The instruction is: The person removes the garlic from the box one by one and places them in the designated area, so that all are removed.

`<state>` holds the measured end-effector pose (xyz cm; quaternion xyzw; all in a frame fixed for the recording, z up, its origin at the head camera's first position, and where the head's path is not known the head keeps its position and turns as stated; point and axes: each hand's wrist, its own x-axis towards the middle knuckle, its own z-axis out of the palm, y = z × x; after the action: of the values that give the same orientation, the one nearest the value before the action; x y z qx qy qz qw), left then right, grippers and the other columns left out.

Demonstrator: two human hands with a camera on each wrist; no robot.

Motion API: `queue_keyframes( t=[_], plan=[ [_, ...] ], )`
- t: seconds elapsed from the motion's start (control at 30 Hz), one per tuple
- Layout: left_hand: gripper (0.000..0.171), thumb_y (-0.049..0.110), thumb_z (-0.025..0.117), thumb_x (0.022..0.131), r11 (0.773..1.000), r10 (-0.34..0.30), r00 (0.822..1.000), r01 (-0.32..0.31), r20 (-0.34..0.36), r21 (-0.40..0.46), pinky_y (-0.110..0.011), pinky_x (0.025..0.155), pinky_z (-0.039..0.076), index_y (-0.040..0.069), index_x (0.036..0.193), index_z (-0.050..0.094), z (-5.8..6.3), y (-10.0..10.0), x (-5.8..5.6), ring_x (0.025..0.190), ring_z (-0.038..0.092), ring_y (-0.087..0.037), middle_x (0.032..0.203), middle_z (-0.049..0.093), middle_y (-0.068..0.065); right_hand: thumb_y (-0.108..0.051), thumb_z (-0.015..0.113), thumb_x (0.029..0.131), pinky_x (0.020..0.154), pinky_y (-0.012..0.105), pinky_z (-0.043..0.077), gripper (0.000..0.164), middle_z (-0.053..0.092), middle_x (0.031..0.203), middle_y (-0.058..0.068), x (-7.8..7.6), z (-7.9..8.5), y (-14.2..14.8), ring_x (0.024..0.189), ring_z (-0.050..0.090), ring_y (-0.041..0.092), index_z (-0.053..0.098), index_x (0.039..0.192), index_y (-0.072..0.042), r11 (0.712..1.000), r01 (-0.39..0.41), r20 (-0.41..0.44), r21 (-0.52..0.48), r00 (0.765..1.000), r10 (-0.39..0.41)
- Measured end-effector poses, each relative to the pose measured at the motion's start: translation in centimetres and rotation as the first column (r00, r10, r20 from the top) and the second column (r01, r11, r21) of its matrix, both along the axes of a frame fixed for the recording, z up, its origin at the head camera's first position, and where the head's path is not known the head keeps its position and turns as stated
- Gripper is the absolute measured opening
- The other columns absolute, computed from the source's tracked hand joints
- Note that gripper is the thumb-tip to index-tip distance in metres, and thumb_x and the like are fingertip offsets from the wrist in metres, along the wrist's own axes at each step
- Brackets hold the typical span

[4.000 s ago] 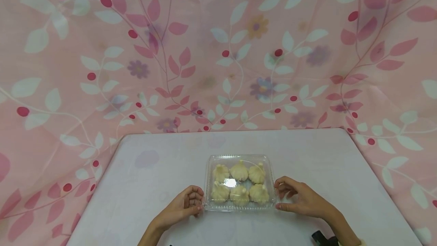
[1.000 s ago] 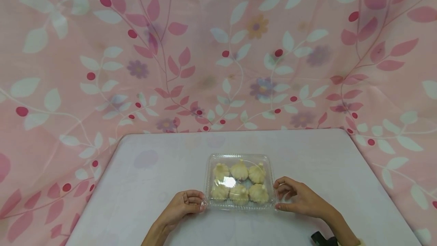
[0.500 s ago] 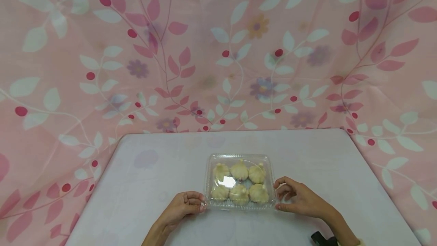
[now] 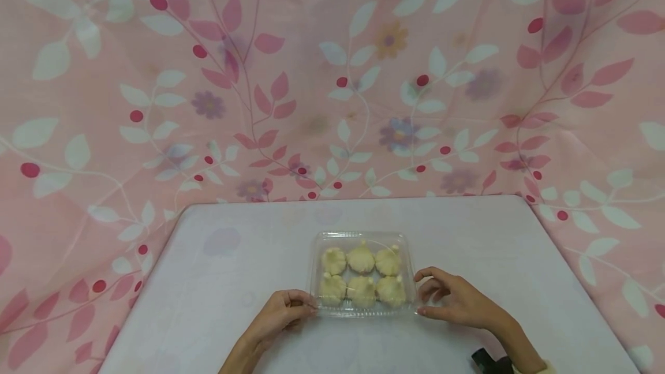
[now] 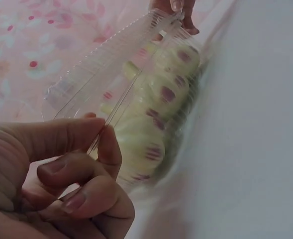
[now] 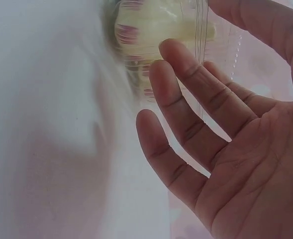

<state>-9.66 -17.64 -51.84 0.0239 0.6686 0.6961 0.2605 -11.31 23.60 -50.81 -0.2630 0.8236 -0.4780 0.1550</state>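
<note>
A clear plastic clamshell container (image 4: 362,310) lies on the table with its lid down. Through the plastic I see several garlic bulbs (image 4: 361,257), in two rows in the head view, pale with purple marks in the wrist views. At the container's near left corner my left hand (image 4: 283,311) pinches the thin rim between thumb and index finger, as the left wrist view shows. My right hand (image 4: 457,302) is at the right side, thumb by the near right corner. Its fingers (image 6: 163,82) spread loosely, some tips against or close to the plastic wall.
The white table (image 4: 249,229) stretches away on all sides of the container. A pink flowered curtain (image 4: 312,74) hangs behind and beside it. A dark strapped device (image 4: 490,361) is on the right wrist.
My left thumb and index finger have come together on the rim's left corner, further in than before. The container has shifted slightly in view. The right hand keeps nearly the same place.
</note>
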Motion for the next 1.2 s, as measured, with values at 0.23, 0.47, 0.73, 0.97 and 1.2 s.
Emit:
queue_keyframes(
  t=[0.23, 0.47, 0.73, 0.97, 1.2],
  plan=[
    [0.019, 0.007, 0.072, 0.088, 0.998, -0.056, 0.996, 0.054, -0.063, -0.026, -0.022, 0.050, 0.034, -0.003, 0.102, 0.064, 0.17, -0.08, -0.12, 0.057, 0.044, -0.007, 0.086, 0.069, -0.008, -0.031, 0.076, 0.088, 0.078, 0.038, 0.053, 0.056, 0.071, 0.097, -0.003, 0.08, 0.20, 0.22, 0.089, 0.065, 0.016, 0.049, 0.132, -0.009, 1.000, 0.001, 0.019, 0.007, 1.000, -0.001],
    [0.032, 0.007, 0.072, 0.089, 0.994, -0.097, 0.987, 0.091, -0.130, -0.055, -0.021, 0.052, 0.038, -0.002, 0.110, 0.050, 0.44, 0.03, -0.24, 0.064, 0.054, -0.013, 0.086, 0.066, -0.012, -0.032, 0.078, 0.086, 0.077, 0.037, 0.053, 0.056, 0.071, 0.096, -0.006, 0.07, 0.05, 0.30, 0.088, 0.065, 0.020, 0.051, 0.129, -0.010, 1.000, 0.013, -0.022, 0.017, 1.000, -0.012],
    [0.043, 0.006, 0.074, 0.087, 0.993, -0.102, 0.979, 0.090, -0.178, -0.071, -0.026, 0.066, 0.050, -0.003, 0.114, 0.042, 0.57, -0.03, -0.23, 0.078, 0.064, -0.022, 0.089, 0.064, -0.009, -0.027, 0.082, 0.082, 0.077, 0.036, 0.052, 0.059, 0.071, 0.095, -0.007, 0.12, -0.18, 0.21, 0.088, 0.065, 0.020, 0.052, 0.129, -0.011, 1.000, 0.018, -0.061, -0.006, 0.998, -0.018],
    [0.053, 0.008, 0.074, 0.088, 0.984, -0.107, 0.967, 0.070, -0.233, -0.161, -0.020, 0.053, 0.038, 0.002, 0.119, 0.032, 0.64, 0.02, 0.02, 0.057, 0.043, -0.007, 0.082, 0.055, -0.003, -0.028, 0.084, 0.080, 0.076, 0.035, 0.052, 0.061, 0.070, 0.095, -0.007, 0.25, -0.31, 0.14, 0.086, 0.065, 0.019, 0.052, 0.129, -0.011, 1.000, 0.028, -0.080, -0.006, 0.996, -0.028],
    [0.056, 0.017, 0.077, 0.088, 0.957, -0.142, 0.926, 0.038, -0.349, -0.288, -0.021, 0.051, 0.041, 0.003, 0.121, 0.034, 0.40, -0.18, 0.24, 0.058, 0.044, -0.006, 0.088, 0.051, -0.007, -0.026, 0.084, 0.080, 0.076, 0.035, 0.052, 0.062, 0.070, 0.096, -0.005, 0.29, -0.43, 0.13, 0.087, 0.065, 0.020, 0.052, 0.130, -0.011, 0.999, 0.014, -0.091, -0.032, 0.996, -0.017]
  ],
)
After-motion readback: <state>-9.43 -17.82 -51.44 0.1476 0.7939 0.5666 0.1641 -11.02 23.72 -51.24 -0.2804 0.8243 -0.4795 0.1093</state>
